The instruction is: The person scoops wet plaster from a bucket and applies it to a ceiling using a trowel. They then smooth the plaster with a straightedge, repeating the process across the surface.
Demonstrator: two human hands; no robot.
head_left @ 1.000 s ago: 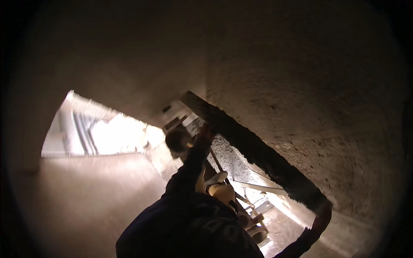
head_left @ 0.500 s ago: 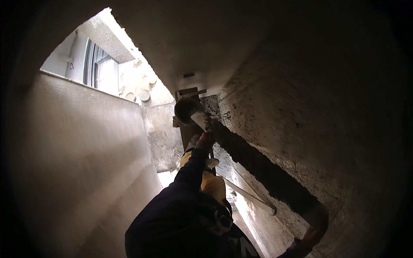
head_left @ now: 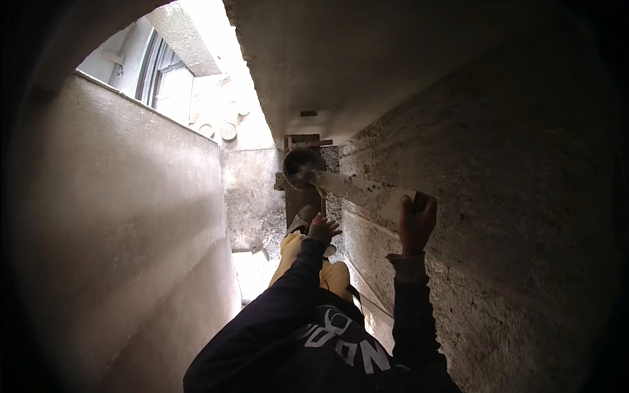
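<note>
A long, pale, flat board, like a plasterer's straightedge, slants across in front of me, with patches of mortar on its face. My right hand grips its right end, thumb on the near face. Its far left end rests on or just over the rim of a round dark bowl; I cannot tell whether they touch. Below the board, my left hand hangs apart from it with the fingers spread and nothing in them. What the bowl holds is too dark to make out.
The bowl stands on a narrow plank, near my shoe. A smooth wall rises on the left, a rough plastered wall on the right. Through the bright opening, a window and round buckets show.
The board has swung up and turned from its dark, mortar-covered side to its pale one. My right hand rose with its end; my left hand let go of it and opened.
</note>
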